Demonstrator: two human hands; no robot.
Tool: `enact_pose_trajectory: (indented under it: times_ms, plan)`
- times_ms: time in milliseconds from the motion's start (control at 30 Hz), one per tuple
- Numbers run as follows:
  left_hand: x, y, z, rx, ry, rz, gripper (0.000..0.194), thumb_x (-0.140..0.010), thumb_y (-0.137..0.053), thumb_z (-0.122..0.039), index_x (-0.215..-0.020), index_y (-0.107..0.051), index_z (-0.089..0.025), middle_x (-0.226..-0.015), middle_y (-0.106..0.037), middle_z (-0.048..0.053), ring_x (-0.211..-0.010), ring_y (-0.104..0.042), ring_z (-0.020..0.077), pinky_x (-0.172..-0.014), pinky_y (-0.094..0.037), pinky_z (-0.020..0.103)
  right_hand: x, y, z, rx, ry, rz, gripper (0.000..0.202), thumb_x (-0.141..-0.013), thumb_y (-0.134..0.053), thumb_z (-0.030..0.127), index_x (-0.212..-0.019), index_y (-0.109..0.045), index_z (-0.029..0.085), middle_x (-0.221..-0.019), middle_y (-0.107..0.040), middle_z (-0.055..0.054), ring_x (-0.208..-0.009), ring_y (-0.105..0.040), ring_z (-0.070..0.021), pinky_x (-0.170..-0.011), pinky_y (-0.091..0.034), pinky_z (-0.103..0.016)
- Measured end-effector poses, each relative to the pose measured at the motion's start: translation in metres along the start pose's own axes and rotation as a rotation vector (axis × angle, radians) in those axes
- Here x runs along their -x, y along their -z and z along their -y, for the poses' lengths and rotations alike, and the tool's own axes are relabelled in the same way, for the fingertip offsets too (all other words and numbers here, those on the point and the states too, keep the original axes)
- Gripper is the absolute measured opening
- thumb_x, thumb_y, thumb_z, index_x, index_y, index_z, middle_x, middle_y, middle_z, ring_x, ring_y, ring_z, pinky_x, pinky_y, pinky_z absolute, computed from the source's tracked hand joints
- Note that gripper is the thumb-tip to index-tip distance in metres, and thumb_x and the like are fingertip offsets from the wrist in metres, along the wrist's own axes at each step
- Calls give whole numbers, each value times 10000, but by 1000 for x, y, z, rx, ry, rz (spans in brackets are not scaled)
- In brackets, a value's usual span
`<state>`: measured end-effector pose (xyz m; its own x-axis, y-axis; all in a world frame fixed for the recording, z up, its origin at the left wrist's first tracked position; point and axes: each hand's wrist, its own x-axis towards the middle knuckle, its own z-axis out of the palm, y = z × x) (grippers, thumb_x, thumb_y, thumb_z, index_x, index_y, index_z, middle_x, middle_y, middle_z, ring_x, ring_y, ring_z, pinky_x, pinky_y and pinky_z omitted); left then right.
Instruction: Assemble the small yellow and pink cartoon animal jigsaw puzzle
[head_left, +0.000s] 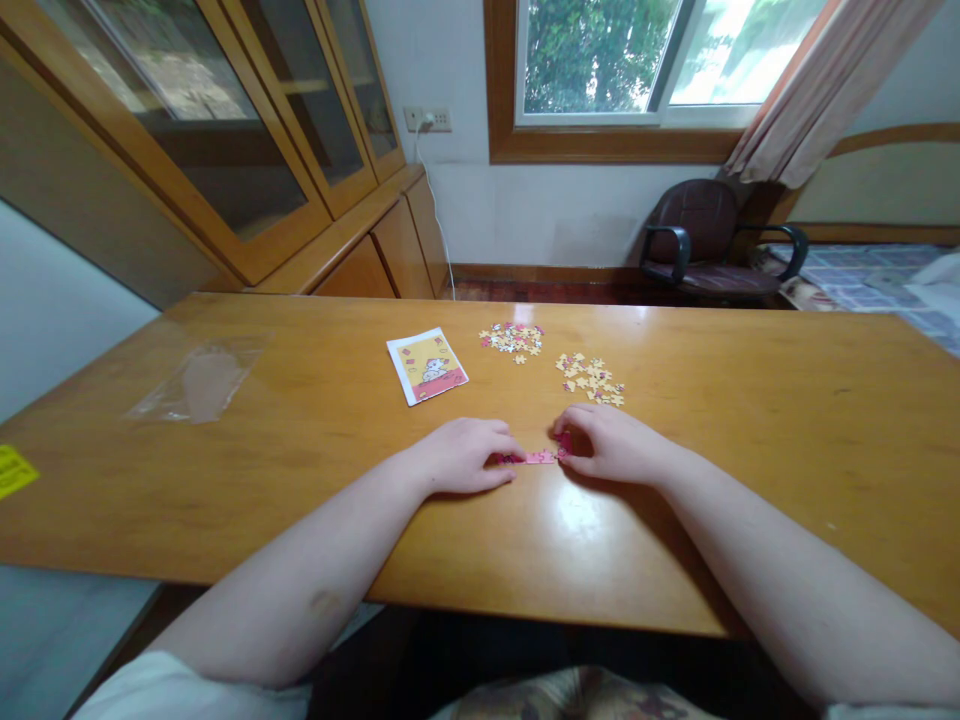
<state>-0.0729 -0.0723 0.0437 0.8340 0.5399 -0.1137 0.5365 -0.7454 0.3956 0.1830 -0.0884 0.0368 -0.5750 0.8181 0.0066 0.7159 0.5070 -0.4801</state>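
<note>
A short row of joined pink jigsaw pieces (540,458) lies on the table between my hands. My left hand (474,455) is closed over the row's left end, its fingertips covering part of the pieces. At the right end, my right hand (611,442) curls thumb and fingers around a darker pink jigsaw piece (564,442); the fingers partly hide it. Just beyond my right hand is a spread of mostly yellow jigsaw pieces (591,380). Farther back sits a heap of mixed pink, white and yellow pieces (513,338). To their left rests a picture card (429,367) with a white cartoon figure.
A clear plastic bag (202,385) lies on the left of the wooden table (750,400). A glass-door cabinet (300,150) stands past its far left edge. Beyond the far side are an office chair (697,240) and a bed (877,280). A yellow label (13,470) shows at far left.
</note>
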Motion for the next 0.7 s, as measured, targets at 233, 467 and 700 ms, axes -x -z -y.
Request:
enact_pose_trajectory:
  times_ms: [233, 467, 700]
  plan:
    - [0, -1, 1, 8, -1, 2, 296, -846, -543, -369, -1100, -662, -275, -967, -633, 33, -862, -608, 174, -753, -443, 276, -2, -2, 0, -9, 17, 19, 238, -726, -644, 219, -963, -625, 196, -928, -665, -54, -832, -613, -181, -766, -459, -303]
    - [-1, -3, 1, 20, 4, 0, 303, -851, -539, -369, -1118, -650, -278, -971, -633, 31, -874, -610, 174, -768, -446, 278, -2, 1, 2, -7, 41, 26, 155, -749, -642, 219, -901, -619, 194, -916, -651, -52, -843, -607, -182, -789, -460, -311]
    - [-1, -4, 0, 8, -3, 11, 323, -851, -541, -373, -1146, -645, -295, -963, -633, 34, -876, -610, 182, -762, -446, 285, -4, -4, -1, -21, 46, 25, 154, -762, -645, 212, -914, -628, 189, -908, -651, -54, -827, -607, -176, -776, -464, -312]
